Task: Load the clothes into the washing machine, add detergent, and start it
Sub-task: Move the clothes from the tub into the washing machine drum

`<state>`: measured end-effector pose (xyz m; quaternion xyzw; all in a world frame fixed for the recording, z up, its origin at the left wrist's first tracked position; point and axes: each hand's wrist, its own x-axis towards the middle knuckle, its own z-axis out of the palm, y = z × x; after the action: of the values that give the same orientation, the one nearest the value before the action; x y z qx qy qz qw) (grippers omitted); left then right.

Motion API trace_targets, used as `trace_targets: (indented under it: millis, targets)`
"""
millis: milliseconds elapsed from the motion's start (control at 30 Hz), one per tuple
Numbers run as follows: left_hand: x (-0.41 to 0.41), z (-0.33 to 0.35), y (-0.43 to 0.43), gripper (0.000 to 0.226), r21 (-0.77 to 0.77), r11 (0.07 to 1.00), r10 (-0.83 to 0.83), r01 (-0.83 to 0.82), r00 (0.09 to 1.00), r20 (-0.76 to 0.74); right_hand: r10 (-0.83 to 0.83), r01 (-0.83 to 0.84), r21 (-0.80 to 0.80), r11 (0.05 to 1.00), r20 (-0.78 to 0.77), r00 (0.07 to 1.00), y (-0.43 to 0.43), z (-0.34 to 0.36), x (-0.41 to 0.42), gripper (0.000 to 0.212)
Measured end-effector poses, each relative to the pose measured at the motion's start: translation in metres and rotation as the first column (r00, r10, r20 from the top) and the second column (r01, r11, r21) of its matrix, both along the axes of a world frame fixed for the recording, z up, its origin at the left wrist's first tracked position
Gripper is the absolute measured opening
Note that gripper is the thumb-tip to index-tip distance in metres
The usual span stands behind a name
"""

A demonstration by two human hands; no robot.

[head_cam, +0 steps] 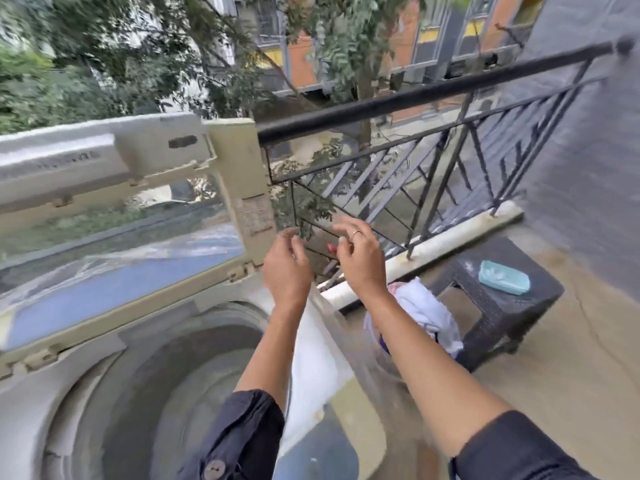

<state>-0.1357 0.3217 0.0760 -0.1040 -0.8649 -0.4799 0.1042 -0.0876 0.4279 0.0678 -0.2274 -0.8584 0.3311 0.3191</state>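
Note:
A top-loading washing machine (69,393) stands at the lower left with its lid (121,237) raised upright. Its drum (166,382) looks bare inside. To the right of the machine, a basket of clothes (426,317) with white fabric on top sits on the floor. My left hand (287,268) and my right hand (360,261) are both raised in the air beside the lid's right edge, fingers loosely curled and holding nothing. On a dark stool lies a teal packet or bar (504,277), possibly detergent. The view is motion-blurred.
A black metal balcony railing (433,95) runs behind the hands, with trees and buildings beyond. The dark wicker stool (502,306) stands right of the basket. A grey wall (588,150) closes the right side. Beige floor (554,375) lies open at the lower right.

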Motion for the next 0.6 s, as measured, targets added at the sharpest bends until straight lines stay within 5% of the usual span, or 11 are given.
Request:
trace_targets:
  millis: [200,600]
  targets:
    - [0.023,-0.032,0.115,0.044,-0.089,0.995,0.058,-0.047,0.99,0.126,-0.01,0.011,-0.041,0.999,0.033,0.999,0.11,-0.033,0.022,0.027]
    - [0.061,-0.149,0.305,0.029,-0.084,0.994,0.097,-0.07,0.923,0.372,-0.08,0.129,-0.237,0.963,0.207,0.975,0.294,-0.138,0.077,0.024]
